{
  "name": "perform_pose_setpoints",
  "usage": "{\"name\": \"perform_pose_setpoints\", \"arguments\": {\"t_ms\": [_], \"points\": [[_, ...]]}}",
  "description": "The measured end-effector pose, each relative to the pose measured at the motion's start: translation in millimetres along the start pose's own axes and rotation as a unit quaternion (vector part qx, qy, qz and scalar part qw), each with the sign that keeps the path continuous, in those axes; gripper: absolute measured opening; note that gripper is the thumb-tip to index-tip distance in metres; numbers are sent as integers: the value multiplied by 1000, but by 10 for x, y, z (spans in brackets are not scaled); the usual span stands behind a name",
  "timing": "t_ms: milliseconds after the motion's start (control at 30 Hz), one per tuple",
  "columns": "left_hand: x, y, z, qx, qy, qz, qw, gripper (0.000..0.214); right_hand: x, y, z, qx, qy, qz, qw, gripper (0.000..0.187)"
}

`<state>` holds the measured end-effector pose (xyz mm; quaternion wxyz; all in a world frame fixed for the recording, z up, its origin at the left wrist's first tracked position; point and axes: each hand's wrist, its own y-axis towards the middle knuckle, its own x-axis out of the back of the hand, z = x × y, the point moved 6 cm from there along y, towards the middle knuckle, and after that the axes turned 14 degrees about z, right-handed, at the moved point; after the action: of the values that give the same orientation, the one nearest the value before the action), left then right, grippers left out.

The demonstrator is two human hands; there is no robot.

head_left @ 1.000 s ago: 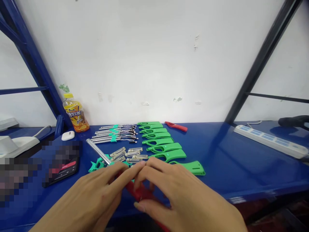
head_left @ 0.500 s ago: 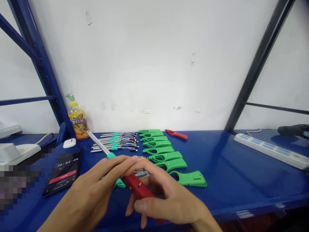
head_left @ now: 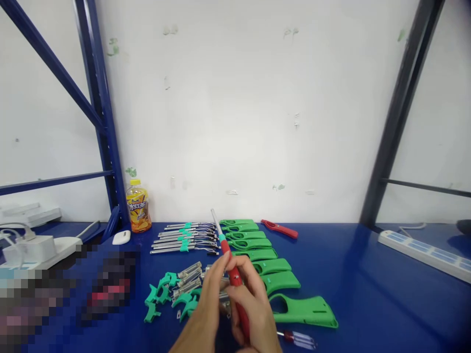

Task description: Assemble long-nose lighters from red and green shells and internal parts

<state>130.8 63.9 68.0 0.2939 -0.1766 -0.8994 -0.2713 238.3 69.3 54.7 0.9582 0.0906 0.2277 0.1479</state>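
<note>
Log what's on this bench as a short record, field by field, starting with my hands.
Left hand: fingers alongside the red handle
Right hand: wrapped around the same handle
Handle's tip: metal rod, angled up toward the wall
Left of handle: teal parts, clear parts, rods in a row
Right of handle: green shells, screwdriver
Near wall: bottle, red shell
Far right: power strip

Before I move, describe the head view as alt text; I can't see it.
A red stick lighter is in the right hand's grip, silver tube pointing away, the left hand's grip against its side. On the blue table lie green lighter shells and wired metal tubes.
</note>
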Motion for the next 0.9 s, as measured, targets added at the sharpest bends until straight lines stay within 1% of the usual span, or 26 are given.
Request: {"name": "perform_pose_setpoints", "arguments": {"t_ms": [67,133,267,367,500,633,800,900], "points": [[-31,63,46,10,-21,-9,1000,52,-10,13,-63,16,27,1,1000,18],[-60,73,67,12,-31,-11,999,51,-13,11,-83,29,48,3,998,20],[-153,-34,69,9,-41,-5,999,55,-17,-20,-77,34,38,-17,999,20],[-191,-89,42,10,-49,-11,999,57,-56,-29,-63,57,40,-27,997,19],[-116,-63,-29,0,-26,-47,999,57,-131,-6,-47,85,59,4,995,18],[-46,-53,-46,-5,0,-74,997,52,-117,12,-81,58,49,5,997,17],[-45,-86,-5,-8,-9,-85,996,50,-92,48,-134,79,54,7,995,23],[-65,-108,15,-7,-11,-89,996,47,-91,63,-194,75,78,4,994,27]]}}
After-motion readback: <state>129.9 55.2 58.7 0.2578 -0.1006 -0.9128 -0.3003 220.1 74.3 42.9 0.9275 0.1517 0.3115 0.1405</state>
